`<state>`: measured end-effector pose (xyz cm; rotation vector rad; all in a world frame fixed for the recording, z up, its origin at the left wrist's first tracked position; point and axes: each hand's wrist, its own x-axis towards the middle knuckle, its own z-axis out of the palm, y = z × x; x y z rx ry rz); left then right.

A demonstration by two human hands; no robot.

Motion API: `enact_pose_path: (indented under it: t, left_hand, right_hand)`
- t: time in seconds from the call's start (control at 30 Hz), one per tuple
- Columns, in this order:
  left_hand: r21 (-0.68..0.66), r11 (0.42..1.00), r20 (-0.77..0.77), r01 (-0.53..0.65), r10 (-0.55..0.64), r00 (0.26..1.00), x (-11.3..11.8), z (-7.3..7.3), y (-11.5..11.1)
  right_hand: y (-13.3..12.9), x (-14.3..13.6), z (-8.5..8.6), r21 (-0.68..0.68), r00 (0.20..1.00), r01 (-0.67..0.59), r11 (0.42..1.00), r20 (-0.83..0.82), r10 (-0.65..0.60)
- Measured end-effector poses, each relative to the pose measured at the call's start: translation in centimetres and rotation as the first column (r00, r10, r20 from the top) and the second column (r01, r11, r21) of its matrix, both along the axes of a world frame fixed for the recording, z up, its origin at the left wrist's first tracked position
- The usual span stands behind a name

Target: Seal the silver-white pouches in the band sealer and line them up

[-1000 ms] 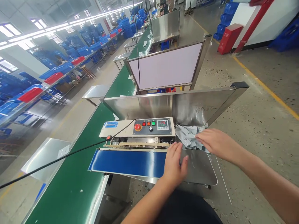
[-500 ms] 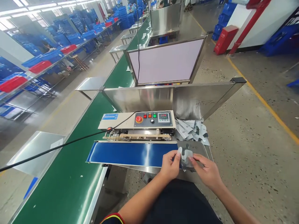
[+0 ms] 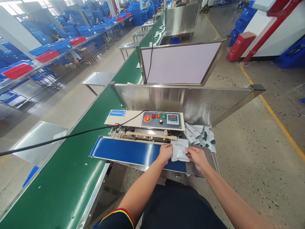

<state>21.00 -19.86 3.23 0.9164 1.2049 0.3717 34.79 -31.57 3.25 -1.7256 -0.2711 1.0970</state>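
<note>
A small white pouch [image 3: 179,150] is stretched between my two hands, its top edge at the right end of the sealing machine [image 3: 143,120]. My left hand [image 3: 165,153] pinches the pouch's left edge, over the blue belt [image 3: 128,151]. On the opposite edge, the fingers of my right hand [image 3: 197,157] are closed on the pouch, over the grey metal plate. Behind my right hand lies a pile of silvery-white pouches [image 3: 200,135], beside the machine.
A steel partition [image 3: 152,98] stands behind the machine. The green conveyor [image 3: 59,178] runs along the left. A black cable [image 3: 78,135] crosses over it to the machine. Farther left are a steel side table [image 3: 38,143] and red and blue bins.
Both hands have moved forward and slightly left with the pouch, from the metal plate to the machine's right end. The pouch now shows flat and upright. The camera view has shifted.
</note>
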Motion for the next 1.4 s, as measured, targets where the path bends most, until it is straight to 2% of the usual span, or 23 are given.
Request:
enact_pose_path:
  t: [0.1,0.17,0.23,0.27,0.3,0.37,0.4,0.43,0.5,0.57,0.63,0.7,0.77,0.8,0.83,0.87,0.9,1.0,1.07,1.13,1.2,1.3,1.4]
  left_hand:
    - [0.120,0.993,-0.004,-0.011,0.012,1.000,-2.7,0.4,0.7]
    - [0.202,0.978,-0.010,-0.053,0.056,0.998,-4.7,1.2,0.7]
    - [0.315,0.933,-0.022,-0.173,0.190,0.982,-6.6,2.2,0.1]
    - [0.374,0.897,-0.028,-0.236,0.265,0.964,-7.5,2.7,-0.3]
    - [0.424,0.861,-0.033,-0.279,0.323,0.946,-8.2,3.1,-0.9]
    - [0.481,0.827,-0.049,-0.292,0.358,0.932,-9.1,3.6,-2.2]
    - [0.489,0.829,-0.055,-0.271,0.339,0.939,-9.2,3.7,-2.9]
    - [0.495,0.833,-0.054,-0.246,0.312,0.948,-9.0,3.8,-3.5]
    - [0.524,0.831,-0.031,-0.190,0.241,0.970,-7.8,4.2,-4.4]
    - [0.589,0.801,0.001,-0.112,0.138,0.990,-5.9,5.0,-4.8]
    - [0.684,0.729,0.033,-0.005,-0.023,0.999,-3.6,6.4,-4.8]
    - [0.780,0.617,0.043,0.102,-0.215,0.976,-1.1,8.1,-4.4]
    - [0.832,0.521,0.022,0.188,-0.370,0.929,1.1,9.5,-3.9]
    - [0.835,0.503,0.009,0.224,-0.419,0.908,2.0,10.0,-3.8]
    - [0.820,0.511,0.000,0.257,-0.449,0.893,2.7,10.2,-3.7]
    - [0.788,0.543,-0.005,0.288,-0.463,0.886,3.1,10.1,-3.8]
    - [0.740,0.598,0.001,0.306,-0.457,0.889,3.3,9.8,-3.9]
    - [0.565,0.777,0.060,0.278,-0.374,0.925,2.6,7.9,-4.6]
    - [0.503,0.834,0.124,0.228,-0.331,0.935,1.6,6.7,-5.2]
    - [0.469,0.854,0.195,0.224,-0.348,0.917,0.6,5.8,-5.8]
    - [0.419,0.876,0.254,0.239,-0.366,0.895,-0.2,5.2,-6.1]
    - [0.315,0.920,0.242,0.235,-0.317,0.917,-0.6,4.1,-6.0]
    - [0.086,0.984,0.176,0.155,-0.168,0.970,0.2,2.3,-5.1]
  right_hand:
    - [1.4,0.1,0.1,-0.053,0.994,-0.105,0.993,0.008,0.105]
    - [1.7,2.2,0.6,-0.096,0.988,-0.140,0.986,0.056,0.145]
    - [1.7,5.6,1.2,-0.172,0.962,-0.117,0.978,0.225,0.155]
    - [1.7,7.4,1.3,-0.228,0.913,-0.106,0.968,0.364,0.186]
    - [1.7,9.2,1.4,-0.302,0.820,-0.108,0.947,0.511,0.256]
    - [2.2,11.9,1.3,-0.483,0.545,-0.146,0.863,0.689,0.478]
    - [2.5,12.8,1.3,-0.564,0.422,-0.172,0.807,0.698,0.578]
    - [3.0,13.4,1.4,-0.620,0.348,-0.199,0.759,0.680,0.646]
    - [3.8,14.0,2.2,-0.665,0.289,-0.213,0.716,0.657,0.696]
    - [4.1,14.5,4.0,-0.654,0.255,-0.214,0.725,0.679,0.688]
    - [3.6,14.9,7.0,-0.637,0.162,-0.299,0.711,0.700,0.696]
    - [2.6,15.0,10.5,-0.606,0.045,-0.457,0.651,0.716,0.697]
    - [1.3,14.6,13.7,-0.548,-0.019,-0.602,0.580,0.736,0.676]
    - [0.6,14.1,15.0,-0.506,-0.017,-0.657,0.559,0.751,0.660]
    - [-0.2,13.5,15.8,-0.451,0.013,-0.697,0.557,0.769,0.639]
    - [-0.9,12.8,16.3,-0.382,0.073,-0.717,0.583,0.791,0.608]
    - [-1.7,12.1,16.3,-0.300,0.165,-0.706,0.641,0.811,0.561]
    - [-4.1,9.5,13.9,-0.026,0.550,-0.488,0.873,0.767,0.330]
    - [-5.7,7.3,11.1,0.068,0.735,-0.337,0.939,0.643,0.217]
    - [-6.8,4.9,8.5,0.095,0.815,-0.269,0.959,0.553,0.174]
    - [-7.5,2.8,6.6,0.093,0.842,-0.204,0.975,0.524,0.126]
    - [-7.5,1.2,5.1,0.041,0.892,-0.084,0.996,0.449,0.057]
    - [-6.6,1.5,4.1,-0.018,0.973,0.043,0.999,0.228,-0.038]
